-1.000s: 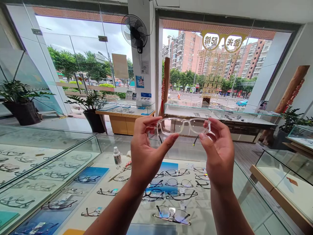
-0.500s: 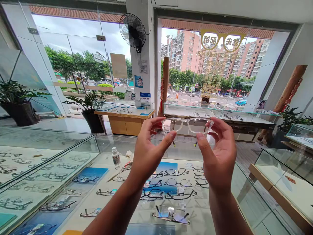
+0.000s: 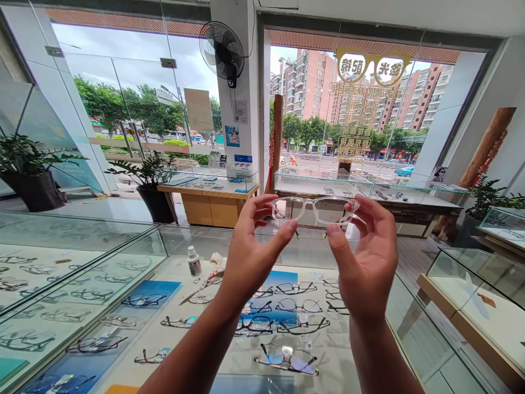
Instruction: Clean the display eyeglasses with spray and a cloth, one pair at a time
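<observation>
Clear-framed eyeglasses [image 3: 314, 202] held up at the centre of the frame, just right of the midline. Long axis runs side to side across the view, close to level; bridge sits about midway between the two hands, so neither is clearly nearer.

Left hand [image 3: 257, 243]: fingers at the left end of the front, thumb angled in to the lower edge of the left lens. Right hand [image 3: 367, 260]: mirror of it, fingers at the right end, thumb up under the right lens. Both hold the frame lightly; thumb contact with the rims hard to tell. Temple tips show below the lenses, between the thumbs; how far the temples are spread, cannot tell.

Lower centre: glass display tabletop [image 3: 334, 355], well apart below, with rows of dark-rimmed glasses [image 3: 296, 288]. Left of centre: white-capped bottle [image 3: 194, 262].
</observation>
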`<move>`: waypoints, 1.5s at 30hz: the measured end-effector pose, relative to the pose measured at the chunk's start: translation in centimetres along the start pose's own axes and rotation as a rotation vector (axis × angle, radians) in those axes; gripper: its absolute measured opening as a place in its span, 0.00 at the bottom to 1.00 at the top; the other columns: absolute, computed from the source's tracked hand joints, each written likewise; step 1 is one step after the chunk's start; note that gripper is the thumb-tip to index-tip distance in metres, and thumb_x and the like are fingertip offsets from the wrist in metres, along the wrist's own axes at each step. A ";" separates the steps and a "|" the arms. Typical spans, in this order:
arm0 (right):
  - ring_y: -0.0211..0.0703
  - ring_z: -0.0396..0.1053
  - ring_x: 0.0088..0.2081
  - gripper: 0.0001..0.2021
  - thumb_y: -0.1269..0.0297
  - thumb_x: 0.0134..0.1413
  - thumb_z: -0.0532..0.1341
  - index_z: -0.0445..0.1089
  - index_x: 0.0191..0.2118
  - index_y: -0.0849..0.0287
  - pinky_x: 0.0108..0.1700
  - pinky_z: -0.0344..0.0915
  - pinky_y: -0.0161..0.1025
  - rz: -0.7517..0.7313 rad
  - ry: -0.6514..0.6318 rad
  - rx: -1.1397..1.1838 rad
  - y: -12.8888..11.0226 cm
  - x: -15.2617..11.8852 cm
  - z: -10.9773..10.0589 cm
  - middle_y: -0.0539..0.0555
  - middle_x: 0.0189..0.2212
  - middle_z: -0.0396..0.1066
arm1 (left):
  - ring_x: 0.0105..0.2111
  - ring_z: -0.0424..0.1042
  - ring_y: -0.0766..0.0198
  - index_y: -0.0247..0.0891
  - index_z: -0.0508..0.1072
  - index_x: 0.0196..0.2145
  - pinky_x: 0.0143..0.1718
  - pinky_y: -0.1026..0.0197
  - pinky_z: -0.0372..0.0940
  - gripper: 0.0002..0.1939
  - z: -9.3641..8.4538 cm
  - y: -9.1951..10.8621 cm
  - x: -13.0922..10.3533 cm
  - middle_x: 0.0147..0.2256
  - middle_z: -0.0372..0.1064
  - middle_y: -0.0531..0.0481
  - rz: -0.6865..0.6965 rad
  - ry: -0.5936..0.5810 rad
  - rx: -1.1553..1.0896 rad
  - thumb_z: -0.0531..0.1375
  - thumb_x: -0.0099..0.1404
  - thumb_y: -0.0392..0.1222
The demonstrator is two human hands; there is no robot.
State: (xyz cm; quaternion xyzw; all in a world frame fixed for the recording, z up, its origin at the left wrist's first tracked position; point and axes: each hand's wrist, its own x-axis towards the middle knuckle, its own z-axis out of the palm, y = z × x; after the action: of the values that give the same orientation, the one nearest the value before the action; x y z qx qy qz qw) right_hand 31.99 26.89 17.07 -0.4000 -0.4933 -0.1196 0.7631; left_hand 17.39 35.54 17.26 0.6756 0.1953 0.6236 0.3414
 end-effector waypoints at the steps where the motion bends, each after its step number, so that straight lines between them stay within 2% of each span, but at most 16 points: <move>1: 0.55 0.69 0.58 0.25 0.60 0.58 0.68 0.68 0.61 0.48 0.61 0.67 0.57 -0.006 0.003 -0.006 -0.1 0.0 0.0 0.56 0.57 0.69 | 0.53 0.73 0.53 0.46 0.74 0.56 0.54 0.52 0.69 0.26 0.0 0.0 0.0 0.51 0.74 0.43 -0.001 0.001 -0.007 0.73 0.62 0.46; 7: 0.54 0.69 0.58 0.24 0.60 0.58 0.68 0.68 0.60 0.48 0.62 0.68 0.57 0.013 -0.005 0.034 0.1 0.0 0.1 0.56 0.57 0.69 | 0.51 0.74 0.53 0.46 0.74 0.54 0.50 0.54 0.70 0.26 0.0 -0.1 0.1 0.49 0.74 0.44 0.000 0.014 -0.030 0.75 0.60 0.46; 13: 0.52 0.72 0.55 0.25 0.58 0.57 0.69 0.68 0.59 0.50 0.57 0.73 0.54 0.148 -0.102 0.119 2.2 0.4 0.2 0.57 0.55 0.71 | 0.47 0.75 0.56 0.46 0.75 0.53 0.44 0.56 0.71 0.25 -0.4 -0.9 0.5 0.46 0.75 0.45 0.041 0.080 0.100 0.75 0.60 0.49; 18: 0.53 0.71 0.59 0.24 0.58 0.60 0.68 0.70 0.61 0.48 0.60 0.72 0.54 0.213 -0.174 0.205 3.5 0.7 0.7 0.58 0.58 0.72 | 0.44 0.76 0.58 0.45 0.74 0.54 0.46 0.55 0.73 0.29 -0.5 -1.6 1.3 0.46 0.74 0.47 0.255 0.197 0.199 0.77 0.57 0.48; 23: 0.52 0.72 0.61 0.20 0.59 0.65 0.65 0.73 0.61 0.46 0.63 0.70 0.56 0.267 -0.155 0.321 3.6 1.0 0.9 0.55 0.58 0.76 | 0.51 0.75 0.54 0.46 0.73 0.57 0.56 0.50 0.72 0.34 -0.6 -2.9 2.2 0.52 0.71 0.46 0.517 0.262 0.192 0.78 0.56 0.44; 28: 0.49 0.76 0.55 0.10 0.57 0.65 0.66 0.78 0.49 0.48 0.58 0.72 0.52 0.336 -0.042 0.424 3.6 1.3 0.9 0.53 0.53 0.79 | 0.56 0.74 0.52 0.47 0.72 0.59 0.61 0.46 0.72 0.34 -0.5 -4.1 2.9 0.55 0.70 0.46 0.586 0.200 0.128 0.77 0.57 0.43; 33: 0.43 0.76 0.47 0.05 0.59 0.62 0.69 0.79 0.42 0.51 0.51 0.73 0.45 0.446 -0.062 0.556 3.6 1.8 0.7 0.52 0.46 0.80 | 0.57 0.74 0.52 0.46 0.71 0.60 0.63 0.46 0.71 0.34 -0.4 -4.7 3.3 0.56 0.70 0.45 0.567 0.134 0.067 0.76 0.58 0.42; 38: 0.41 0.75 0.44 0.06 0.60 0.59 0.70 0.79 0.42 0.53 0.49 0.72 0.43 0.504 -0.057 0.567 3.7 2.0 0.6 0.52 0.43 0.80 | 0.57 0.75 0.53 0.46 0.72 0.60 0.63 0.49 0.71 0.34 -0.5 -4.7 3.5 0.55 0.71 0.45 0.552 0.103 0.046 0.77 0.58 0.40; 45: 0.43 0.75 0.44 0.07 0.60 0.59 0.70 0.79 0.42 0.53 0.52 0.72 0.47 0.452 -0.018 0.525 3.4 1.8 0.5 0.53 0.43 0.80 | 0.58 0.76 0.52 0.45 0.71 0.58 0.63 0.48 0.71 0.32 -0.4 -4.9 3.8 0.53 0.71 0.45 0.568 0.014 -0.036 0.76 0.59 0.41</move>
State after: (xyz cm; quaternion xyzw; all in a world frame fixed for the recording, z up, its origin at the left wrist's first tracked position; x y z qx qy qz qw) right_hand 34.47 29.87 17.08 -0.2903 -0.4128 0.1868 0.8429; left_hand 18.36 41.57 16.50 0.6928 -0.0109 0.7023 0.1636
